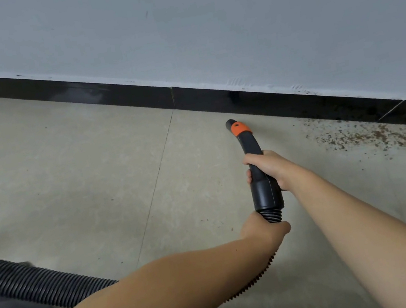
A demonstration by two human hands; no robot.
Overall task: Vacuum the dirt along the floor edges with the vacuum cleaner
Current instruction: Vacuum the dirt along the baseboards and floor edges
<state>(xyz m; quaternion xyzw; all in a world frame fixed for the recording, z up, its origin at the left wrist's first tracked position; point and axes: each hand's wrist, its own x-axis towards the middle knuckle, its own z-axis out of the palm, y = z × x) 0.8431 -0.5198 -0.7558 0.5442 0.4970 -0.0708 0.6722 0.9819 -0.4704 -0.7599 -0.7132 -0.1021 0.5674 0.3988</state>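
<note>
Right hand grips curved black plastic vacuum handle tube; left hand clutches ribbed black hose. Brown dirt scatter lies at 3 o'clock along black skirting. Risk: hasty sweep scatters crumbs.

- An indoor room, plain and unfurnished in what shows; whether home or office cannot be told.
- Floor of large beige tiles with thin grout lines.
- Black skirting board along the foot of a pale grey painted wall, scuffed with paint smears.
- Brown dirt scattered by the skirting.
</note>
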